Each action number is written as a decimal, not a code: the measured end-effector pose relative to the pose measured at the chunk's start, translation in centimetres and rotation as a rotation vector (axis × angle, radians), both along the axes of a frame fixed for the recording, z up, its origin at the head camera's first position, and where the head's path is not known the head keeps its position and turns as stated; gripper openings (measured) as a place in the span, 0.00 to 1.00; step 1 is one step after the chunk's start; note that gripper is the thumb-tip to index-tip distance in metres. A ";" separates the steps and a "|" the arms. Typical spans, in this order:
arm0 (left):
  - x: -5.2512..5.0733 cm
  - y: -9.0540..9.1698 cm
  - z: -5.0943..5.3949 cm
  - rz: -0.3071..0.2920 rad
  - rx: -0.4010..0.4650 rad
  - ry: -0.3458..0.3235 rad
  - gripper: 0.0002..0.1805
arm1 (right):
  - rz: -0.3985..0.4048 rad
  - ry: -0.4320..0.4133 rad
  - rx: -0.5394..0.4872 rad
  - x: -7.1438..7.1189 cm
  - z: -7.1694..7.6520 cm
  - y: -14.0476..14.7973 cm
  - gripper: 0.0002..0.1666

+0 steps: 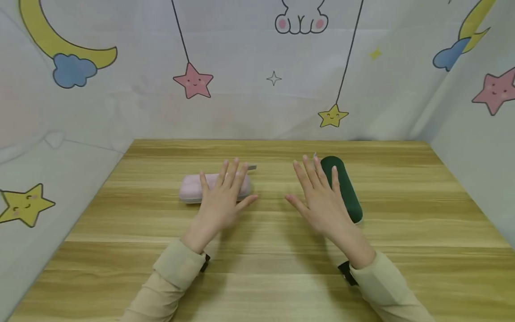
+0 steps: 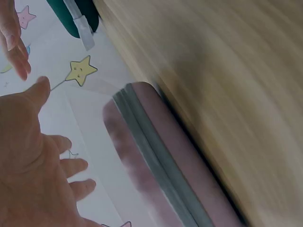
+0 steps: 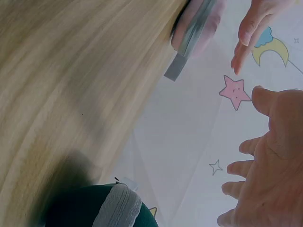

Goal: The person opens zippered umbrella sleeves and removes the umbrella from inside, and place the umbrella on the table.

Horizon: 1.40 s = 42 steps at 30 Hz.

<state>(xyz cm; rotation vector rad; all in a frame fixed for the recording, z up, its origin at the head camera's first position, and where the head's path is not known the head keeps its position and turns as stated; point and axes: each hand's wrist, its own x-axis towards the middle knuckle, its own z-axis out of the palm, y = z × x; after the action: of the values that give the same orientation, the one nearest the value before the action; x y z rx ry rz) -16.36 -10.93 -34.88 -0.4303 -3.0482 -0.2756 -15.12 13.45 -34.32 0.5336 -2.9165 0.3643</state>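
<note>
Pink case [image 1: 191, 188] left, green case [image 1: 349, 194] right; contents hidden. Left hand [image 1: 220, 199] and right hand [image 1: 323, 205] raised, fingers spread.

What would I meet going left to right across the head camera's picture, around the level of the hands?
Yellow star on the left wall → pink case → its grey tab → green case. I left out the left hand and right hand: each overlaps a case.

Near the left hand [image 1: 219, 203] I see a pink case [image 1: 189, 188] with a grey zip [image 2: 161, 158]; near the right hand [image 1: 326, 208], a dark green case [image 1: 348, 192]. Beyond both, white cloth [image 1: 249, 118] carries pink and yellow stars [image 1: 193, 84].
</note>
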 end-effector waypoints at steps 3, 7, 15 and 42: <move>-0.2 -0.4 -0.2 -0.024 -0.001 -0.009 0.45 | 0.005 -0.004 -0.004 -0.3 -0.1 -0.3 0.46; -0.5 -0.8 -0.5 -0.043 0.003 -0.020 0.45 | 0.007 0.000 -0.008 -0.6 -0.2 -0.5 0.46; -1.0 -1.3 -0.7 -0.009 0.044 -0.015 0.44 | 0.030 0.000 -0.021 -1.3 -0.4 -1.2 0.45; -2.7 -2.1 -0.8 0.030 0.044 -0.075 0.45 | 0.066 -0.074 -0.039 -3.0 -1.9 -3.2 0.41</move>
<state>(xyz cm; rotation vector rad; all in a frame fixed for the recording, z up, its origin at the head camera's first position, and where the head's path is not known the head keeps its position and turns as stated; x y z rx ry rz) -19.10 -12.98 -35.72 -0.3797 -3.1119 -0.3653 -18.12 10.21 -36.19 0.6242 -2.9609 0.4572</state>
